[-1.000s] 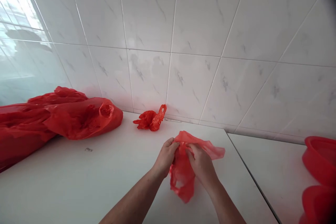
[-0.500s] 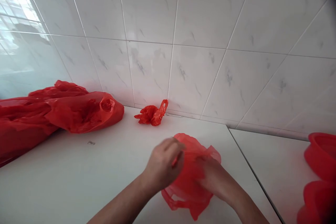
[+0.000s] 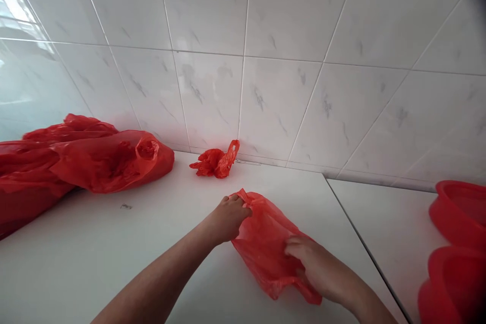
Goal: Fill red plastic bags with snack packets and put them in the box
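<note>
A thin red plastic bag [image 3: 261,248] lies loosely spread on the white tabletop [image 3: 159,263]. At the bag's far left corner, my left hand [image 3: 230,216] is closed with the film pinched in its fingers. My right hand [image 3: 315,266] rests on the bag's right side, fingers stretched out and apart over the film, slightly blurred. A small crumpled red plastic bag [image 3: 215,163] sits beyond my left hand, near the wall.
Large red plastic bags [image 3: 110,162] lie bunched on the left. Red bowl-like containers [image 3: 461,212] stand at the right edge, past a seam in the surface. A tiled wall [image 3: 281,106] rises behind the table.
The bag has been spread flatter and its lower end shifted right. My left hand has moved left onto its corner; my right hand has come slightly lower. The view has shifted a little right.
</note>
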`<state>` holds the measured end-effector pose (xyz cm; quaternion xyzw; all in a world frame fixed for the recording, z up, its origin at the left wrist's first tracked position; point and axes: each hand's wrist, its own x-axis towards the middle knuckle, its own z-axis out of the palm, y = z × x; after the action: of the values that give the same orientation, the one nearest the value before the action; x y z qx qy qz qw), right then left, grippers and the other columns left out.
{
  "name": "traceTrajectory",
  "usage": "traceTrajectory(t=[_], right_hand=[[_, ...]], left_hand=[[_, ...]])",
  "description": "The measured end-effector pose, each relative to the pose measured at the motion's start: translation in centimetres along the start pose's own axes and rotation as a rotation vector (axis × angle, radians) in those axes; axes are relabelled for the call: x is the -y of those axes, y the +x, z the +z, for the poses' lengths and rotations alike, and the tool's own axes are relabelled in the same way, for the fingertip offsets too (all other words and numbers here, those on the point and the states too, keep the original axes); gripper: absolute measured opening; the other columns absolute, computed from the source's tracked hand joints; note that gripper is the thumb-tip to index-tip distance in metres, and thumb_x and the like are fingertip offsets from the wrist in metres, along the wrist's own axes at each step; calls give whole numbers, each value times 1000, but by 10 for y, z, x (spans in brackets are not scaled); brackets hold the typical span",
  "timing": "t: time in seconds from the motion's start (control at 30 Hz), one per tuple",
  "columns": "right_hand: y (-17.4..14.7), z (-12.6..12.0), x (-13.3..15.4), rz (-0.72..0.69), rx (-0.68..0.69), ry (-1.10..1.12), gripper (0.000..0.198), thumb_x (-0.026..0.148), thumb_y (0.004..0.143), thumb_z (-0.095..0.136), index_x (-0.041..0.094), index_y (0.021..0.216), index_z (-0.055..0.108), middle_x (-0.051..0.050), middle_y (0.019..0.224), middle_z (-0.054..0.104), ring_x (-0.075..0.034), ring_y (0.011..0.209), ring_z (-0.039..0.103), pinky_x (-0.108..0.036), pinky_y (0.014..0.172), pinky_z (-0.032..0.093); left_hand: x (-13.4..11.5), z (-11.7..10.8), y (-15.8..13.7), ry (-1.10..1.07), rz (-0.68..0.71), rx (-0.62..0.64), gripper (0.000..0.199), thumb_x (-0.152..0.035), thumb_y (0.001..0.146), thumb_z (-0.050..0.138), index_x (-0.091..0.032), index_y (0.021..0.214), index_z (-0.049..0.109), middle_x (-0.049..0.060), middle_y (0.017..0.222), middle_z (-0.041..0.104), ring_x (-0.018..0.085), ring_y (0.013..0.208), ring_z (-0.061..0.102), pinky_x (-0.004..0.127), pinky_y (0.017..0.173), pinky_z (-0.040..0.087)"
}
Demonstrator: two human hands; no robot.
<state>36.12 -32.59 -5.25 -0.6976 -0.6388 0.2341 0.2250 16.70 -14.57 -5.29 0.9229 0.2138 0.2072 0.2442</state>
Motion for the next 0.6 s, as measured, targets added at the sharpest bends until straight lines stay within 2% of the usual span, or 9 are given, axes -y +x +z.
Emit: traceTrajectory(t=[0.1,0.2,0.27,0.33,0.4,0.47,0.53,0.6], right_hand=[[4,-9,8,59,69,47,41,13,77,43,31,106,65,1,115,62,-20,101,59,-28,82,45],[10,-3,25,90,27,27,38,21,83,44,33,115,60,1,118,60,-20,103,58,-29,82,45],[12,9,35,33,81,-40,41,13,76,47,31,109,62,1,112,62,-20,95,59,-27,75,46],[11,26,39,-55,157,-168,42,5,65,48,26,96,66,-1,106,63,-21,92,58,-28,74,45],[8,41,34,-145,185,-316,33,2,58,51,21,80,67,-4,100,62,-24,94,55,-33,82,43],[4,49,23,-206,186,-420,20,3,56,56,18,67,64,-5,91,62,-26,96,53,-39,90,40],[0,48,10,-228,222,-448,10,7,57,61,17,60,62,-5,85,62,-28,98,54,-44,97,36],[-5,38,2,-211,227,-416,10,9,65,59,17,62,64,-6,92,64,-28,106,53,-45,103,34]], left_hand=[[-13,0,-4,5,36,5,24,-1,54,61,-24,58,60,1,57,55,20,53,52,33,64,41],[-28,0,0,6,88,-16,26,0,62,55,-25,58,60,-2,49,49,14,42,42,28,52,35],[-35,0,7,12,121,5,30,1,64,52,-27,63,64,-2,52,54,15,45,47,26,50,35],[-34,1,15,42,132,39,35,0,62,53,-29,72,68,1,70,65,19,63,59,27,59,42],[-27,1,21,121,90,70,40,1,57,58,-29,80,70,4,95,69,27,89,61,35,76,45],[-17,0,23,220,3,97,43,4,52,61,-25,83,70,10,107,65,35,103,56,45,86,42],[-8,-4,18,289,-81,142,40,5,50,62,-20,80,68,13,102,65,36,101,56,48,83,42],[-8,-11,9,321,-132,210,29,2,54,62,-18,75,65,10,90,64,30,88,59,41,73,45]])
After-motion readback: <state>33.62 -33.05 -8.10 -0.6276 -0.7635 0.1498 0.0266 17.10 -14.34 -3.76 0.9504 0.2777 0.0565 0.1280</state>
